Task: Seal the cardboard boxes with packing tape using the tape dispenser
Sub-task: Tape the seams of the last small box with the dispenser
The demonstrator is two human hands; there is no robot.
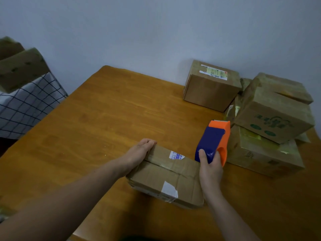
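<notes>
A flat cardboard box (166, 176) with white and blue labels lies on the wooden table (97, 119) in front of me. My left hand (139, 152) presses flat on its far left corner, fingers straight over the edge. My right hand (210, 168) grips a blue and orange tape dispenser (214, 138) at the box's right end, its toothed blade pointing away from me. The box's top seam runs between my two hands.
Several more cardboard boxes crowd the right side: one with a shipping label (211, 84) by the wall, and a stack of two with green print (272, 115). Another box (19, 70) rests on a checked cloth (29, 103) at left.
</notes>
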